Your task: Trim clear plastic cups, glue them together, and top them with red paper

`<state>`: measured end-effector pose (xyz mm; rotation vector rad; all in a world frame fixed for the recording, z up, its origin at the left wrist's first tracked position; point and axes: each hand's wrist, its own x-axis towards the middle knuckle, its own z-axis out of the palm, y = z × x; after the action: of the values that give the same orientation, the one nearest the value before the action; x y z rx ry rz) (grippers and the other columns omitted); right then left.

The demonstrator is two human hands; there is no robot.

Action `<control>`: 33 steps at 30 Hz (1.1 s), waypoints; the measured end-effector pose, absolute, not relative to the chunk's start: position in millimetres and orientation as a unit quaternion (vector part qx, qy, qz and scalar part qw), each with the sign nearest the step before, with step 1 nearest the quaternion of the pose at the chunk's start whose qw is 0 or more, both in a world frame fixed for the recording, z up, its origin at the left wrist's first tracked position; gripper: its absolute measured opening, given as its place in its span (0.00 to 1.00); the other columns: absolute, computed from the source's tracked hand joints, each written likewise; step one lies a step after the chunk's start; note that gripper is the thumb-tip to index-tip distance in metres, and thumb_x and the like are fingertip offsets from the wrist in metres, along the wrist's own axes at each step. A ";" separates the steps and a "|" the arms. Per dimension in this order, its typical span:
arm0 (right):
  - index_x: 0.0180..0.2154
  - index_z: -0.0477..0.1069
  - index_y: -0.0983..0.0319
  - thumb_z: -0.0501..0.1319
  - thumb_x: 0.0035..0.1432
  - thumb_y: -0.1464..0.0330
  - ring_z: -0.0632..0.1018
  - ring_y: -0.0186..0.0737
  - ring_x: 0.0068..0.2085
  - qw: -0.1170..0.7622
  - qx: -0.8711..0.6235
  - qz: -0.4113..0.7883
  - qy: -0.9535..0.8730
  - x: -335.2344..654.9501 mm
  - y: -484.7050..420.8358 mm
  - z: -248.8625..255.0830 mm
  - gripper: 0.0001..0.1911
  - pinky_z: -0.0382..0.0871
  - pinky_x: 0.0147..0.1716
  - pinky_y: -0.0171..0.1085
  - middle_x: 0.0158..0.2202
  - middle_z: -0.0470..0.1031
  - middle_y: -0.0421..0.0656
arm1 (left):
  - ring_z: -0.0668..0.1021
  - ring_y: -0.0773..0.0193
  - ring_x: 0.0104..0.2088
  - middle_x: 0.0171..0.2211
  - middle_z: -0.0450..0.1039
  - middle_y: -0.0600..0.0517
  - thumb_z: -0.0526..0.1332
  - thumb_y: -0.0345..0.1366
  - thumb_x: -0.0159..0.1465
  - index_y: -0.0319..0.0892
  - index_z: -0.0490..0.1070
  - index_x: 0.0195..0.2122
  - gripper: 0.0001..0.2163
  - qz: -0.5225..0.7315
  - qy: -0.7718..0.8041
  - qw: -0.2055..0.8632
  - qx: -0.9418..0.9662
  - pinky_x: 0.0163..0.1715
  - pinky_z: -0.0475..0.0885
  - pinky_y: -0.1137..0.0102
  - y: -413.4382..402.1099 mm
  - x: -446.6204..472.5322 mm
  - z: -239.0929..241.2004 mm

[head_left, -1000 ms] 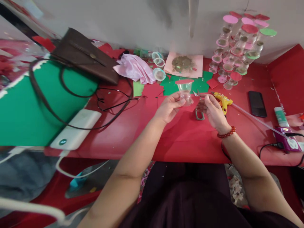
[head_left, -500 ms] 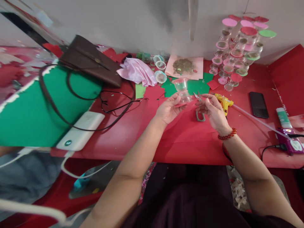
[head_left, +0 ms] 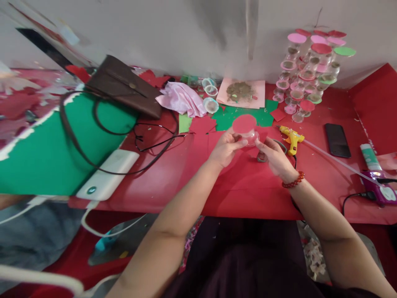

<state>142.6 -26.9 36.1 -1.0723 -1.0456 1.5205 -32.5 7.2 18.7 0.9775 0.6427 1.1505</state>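
One hourglass of clear plastic cups: held above red paper spread on the tabletop, just left of the yellow glue gun, the landmark I steer by from my remote seat.

Red paper disc: caps the upper end of the cups, its flat face tipped toward the head camera I am watching through.

Long axis: roughly upright, leaning so the capped end sits farther from the glue gun than the lower end, which I see only partly among the fingers.

Left hand: closed on the cups, on the side away from the glue gun, thumb laid along the plastic below the disc.

Right hand: between the cups and the glue gun, fingers curled narrow, thumb tip touching the cups or just beside them; I cannot tell whether it grips anything.

Scissors: handle loops visible around the right fingers, left of the glue gun; from here I cannot tell whether they are held or lying on the paper.

Nearer hand: both flank the cups closely, but I judge the left to have the surer hold, while the right is nearer the glue gun.

Backdrop: a cluster of capped cups behind the glue gun, a black smartphone to its right, a green sheet behind and left.
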 end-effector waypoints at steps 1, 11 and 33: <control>0.34 0.72 0.57 0.76 0.44 0.44 0.67 0.29 0.24 0.480 -0.448 0.615 -0.436 141.6 -27.6 36.1 0.28 0.61 0.22 0.32 0.27 0.71 0.34 | 0.80 0.52 0.59 0.54 0.82 0.47 0.80 0.39 0.51 0.44 0.81 0.44 0.19 0.508 0.288 0.683 0.439 0.66 0.68 0.57 5.8 -30.3 19.1; 0.29 0.67 0.56 0.66 0.59 0.45 0.63 0.33 0.24 0.491 -0.509 0.430 -0.560 150.7 -20.8 25.3 0.23 0.56 0.22 0.36 0.22 0.63 0.34 | 0.65 0.49 0.73 0.66 0.72 0.47 0.77 0.47 0.55 0.54 0.74 0.60 0.32 0.545 0.285 0.674 0.409 0.68 0.64 0.59 2.1 -39.1 33.9; 0.51 0.79 0.50 0.64 0.66 0.59 0.78 0.55 0.58 0.488 -0.484 0.108 -0.719 169.6 -23.5 40.5 0.13 0.72 0.58 0.57 0.55 0.80 0.48 | 0.85 0.63 0.47 0.45 0.83 0.54 0.70 0.23 0.59 0.48 0.80 0.49 0.19 0.490 0.290 0.766 0.299 0.64 0.74 0.57 7.1 -34.4 16.6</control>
<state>169.6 -23.5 40.5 -1.1758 -1.7468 0.2634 -34.4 7.1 16.6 0.6500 0.6299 1.0637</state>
